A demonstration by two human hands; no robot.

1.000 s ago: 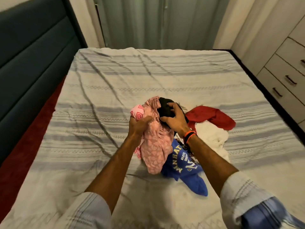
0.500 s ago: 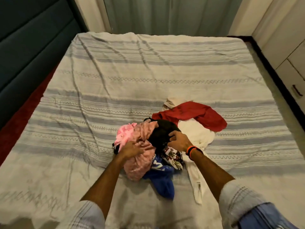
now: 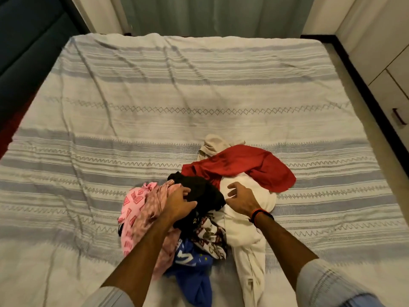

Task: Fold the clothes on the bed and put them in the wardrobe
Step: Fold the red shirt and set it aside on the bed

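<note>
Released since the earlier frame, our right hand [image 3: 240, 199] hovers, fingers spread, while our left hand [image 3: 179, 204] grips the soft, light black garment [image 3: 199, 191], best pinched at an edge.

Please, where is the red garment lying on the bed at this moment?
In the head view, the red garment lies on the far right part of the clothes pile, draped over the white garment, just beyond the right hand and right of the black garment.

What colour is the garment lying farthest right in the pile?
Red garment, plain with no visible print, draped over a white garment. Head view, the only one.
</note>
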